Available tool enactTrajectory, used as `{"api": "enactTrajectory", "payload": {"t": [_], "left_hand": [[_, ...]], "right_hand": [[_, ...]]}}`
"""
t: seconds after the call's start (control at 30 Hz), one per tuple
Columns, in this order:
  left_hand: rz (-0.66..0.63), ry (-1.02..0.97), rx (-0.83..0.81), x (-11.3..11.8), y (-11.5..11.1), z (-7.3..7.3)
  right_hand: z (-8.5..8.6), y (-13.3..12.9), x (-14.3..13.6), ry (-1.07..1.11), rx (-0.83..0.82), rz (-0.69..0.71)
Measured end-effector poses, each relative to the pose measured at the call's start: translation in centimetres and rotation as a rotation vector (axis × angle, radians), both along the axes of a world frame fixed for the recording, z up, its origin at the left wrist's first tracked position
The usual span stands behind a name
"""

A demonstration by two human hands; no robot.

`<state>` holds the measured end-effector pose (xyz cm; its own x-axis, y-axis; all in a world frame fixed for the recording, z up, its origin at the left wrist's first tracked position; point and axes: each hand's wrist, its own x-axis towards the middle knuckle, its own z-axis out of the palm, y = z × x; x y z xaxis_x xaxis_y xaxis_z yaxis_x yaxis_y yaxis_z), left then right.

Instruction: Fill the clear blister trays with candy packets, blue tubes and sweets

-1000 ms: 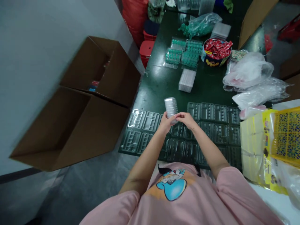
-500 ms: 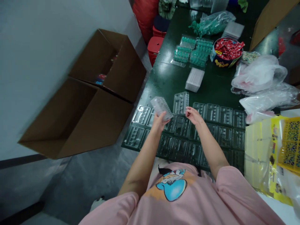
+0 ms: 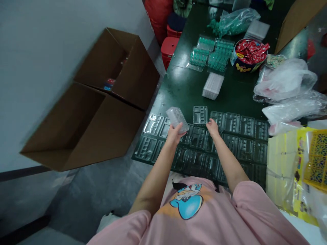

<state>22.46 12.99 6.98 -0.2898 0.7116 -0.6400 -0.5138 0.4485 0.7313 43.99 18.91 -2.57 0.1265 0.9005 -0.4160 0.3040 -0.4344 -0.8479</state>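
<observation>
A stack of clear plastic trays (image 3: 176, 117) is gripped in my left hand (image 3: 175, 132), above the left part of the dark green table (image 3: 178, 85). My right hand (image 3: 212, 128) pinches the lower right corner of a single clear tray (image 3: 200, 115), just beyond the laid-out rows. Several similar trays (image 3: 246, 126) lie in rows along the near part of the table. Further back stands another stack of clear trays (image 3: 213, 85). Behind it lie trays filled with green pieces (image 3: 221, 54).
Two open cardboard boxes (image 3: 122, 126) stand on the left. A tub of red packets (image 3: 249, 52), plastic bags (image 3: 283, 81), yellow packaging (image 3: 283, 163) and a yellow basket (image 3: 316, 156) are on the right. Red stools (image 3: 169, 47) stand beyond the table's left edge.
The single tray in my right hand has moved down and slightly right, from tilted to nearly flat beside the row. My left hand with its stack has shifted only slightly.
</observation>
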Motion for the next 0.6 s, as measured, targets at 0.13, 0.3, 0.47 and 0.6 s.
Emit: {"api": "enactTrajectory", "payload": {"t": [0.13,0.3,0.47,0.6], "left_hand": [[-0.04,0.022,-0.016,0.8,0.2,0.1],[-0.157,0.038,0.009,2.6,0.2,0.6],[-0.225,0.029,0.026,3.6,0.1,1.3],[-0.214,0.027,0.03,3.8,-0.1,1.7]], "right_hand": [[1.6,-1.7,-1.3,-0.161,0.127,0.091],[5.1,-2.5,-4.8,0.442,0.092,0.253],[7.8,-2.4,-5.3,0.665,-0.025,0.312],[8.3,-2.5,-4.7,0.676,-0.037,0.313]]}}
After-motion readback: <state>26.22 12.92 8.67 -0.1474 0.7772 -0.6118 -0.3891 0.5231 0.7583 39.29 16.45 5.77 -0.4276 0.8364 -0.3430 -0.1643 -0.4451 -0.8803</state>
